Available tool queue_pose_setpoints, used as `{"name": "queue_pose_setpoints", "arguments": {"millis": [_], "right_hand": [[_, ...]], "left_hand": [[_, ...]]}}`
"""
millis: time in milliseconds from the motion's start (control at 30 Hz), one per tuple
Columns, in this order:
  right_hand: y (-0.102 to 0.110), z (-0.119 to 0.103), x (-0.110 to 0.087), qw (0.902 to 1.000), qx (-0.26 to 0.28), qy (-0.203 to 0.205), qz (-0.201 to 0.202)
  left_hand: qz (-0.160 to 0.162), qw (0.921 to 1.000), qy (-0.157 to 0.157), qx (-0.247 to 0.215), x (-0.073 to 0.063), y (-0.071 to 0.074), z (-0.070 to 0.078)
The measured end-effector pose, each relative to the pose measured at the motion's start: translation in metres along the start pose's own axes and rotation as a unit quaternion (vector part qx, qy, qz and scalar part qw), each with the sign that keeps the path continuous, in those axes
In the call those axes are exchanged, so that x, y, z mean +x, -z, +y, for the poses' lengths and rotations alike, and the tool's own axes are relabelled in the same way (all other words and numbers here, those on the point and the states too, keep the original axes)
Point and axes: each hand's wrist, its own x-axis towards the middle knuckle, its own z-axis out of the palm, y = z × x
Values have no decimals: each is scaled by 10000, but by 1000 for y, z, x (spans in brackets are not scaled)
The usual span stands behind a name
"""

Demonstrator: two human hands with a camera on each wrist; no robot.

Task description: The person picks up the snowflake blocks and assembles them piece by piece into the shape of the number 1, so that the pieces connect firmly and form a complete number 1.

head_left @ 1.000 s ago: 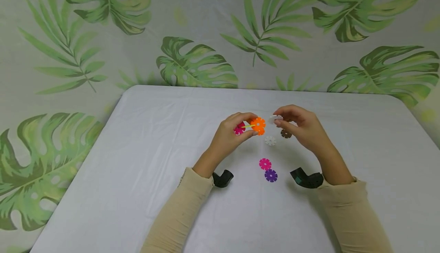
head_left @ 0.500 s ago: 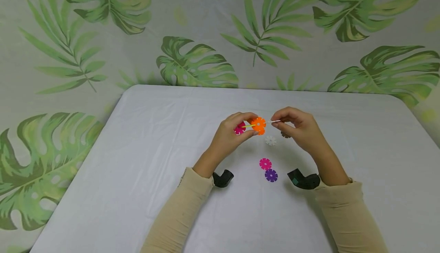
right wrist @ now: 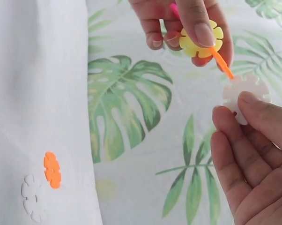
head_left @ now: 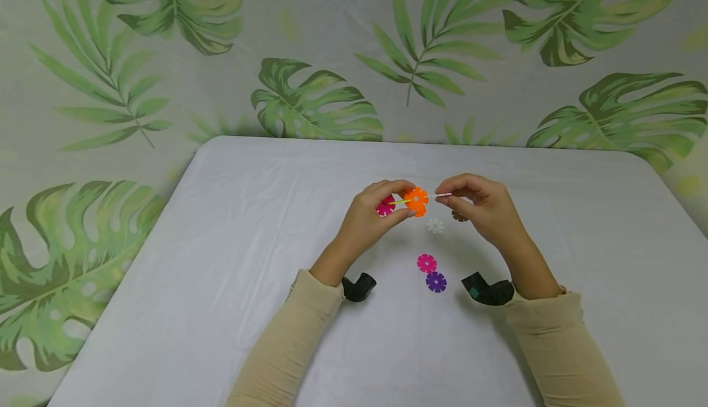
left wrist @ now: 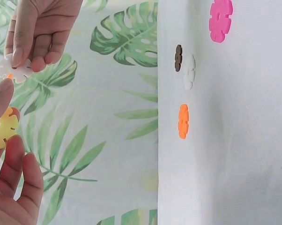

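My left hand (head_left: 367,210) pinches a joined row of notched interlocking discs: a pink disc (head_left: 385,206), a yellow disc (right wrist: 202,39) and an orange disc (head_left: 416,197). Thumb and fingertips grip it around the yellow and orange pieces. My right hand (head_left: 480,201) pinches a white disc (right wrist: 246,96) between thumb and index finger. In the head view this disc is edge-on, level with the orange one. The right wrist view shows the orange disc edge-on, its end right at the white disc's rim. Both hands are raised above the table.
On the white-covered table (head_left: 221,222) lie a second white disc (head_left: 435,226), a brown disc (head_left: 458,216), another pink disc (head_left: 426,264), a purple disc (head_left: 436,282) and a loose orange disc (left wrist: 183,121). A leaf-patterned cloth (head_left: 310,99) hangs behind the table.
My right hand has shifted slightly left and turned the white disc from tilted to edge-on, bringing it up to the orange disc. My left hand has stayed in place.
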Motion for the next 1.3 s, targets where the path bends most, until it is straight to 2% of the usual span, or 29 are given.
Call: {"name": "queue_pose_setpoints", "arguments": {"millis": [167,400,633,1033,1200,1300], "right_hand": [[1,0,-1,10000,-18,-89,-18],[0,3,0,9996,-89,237,-96],[0,5,-1,9991,5,426,-40],[1,5,-2,9996,85,267,14],[0,5,-2,9997,212,151,34],[-2,4,-1,9999,105,90,31]], "left_hand": [[-11,10000,-19,15,0,0,1],[-67,9999,-19,85,0,-1,2],[11,9997,-129,194,0,-2,3],[-230,9994,-41,-273,-1,-3,4],[-332,9984,124,-445,-1,-5,4],[-415,9973,256,-547,-2,-4,2]]}}
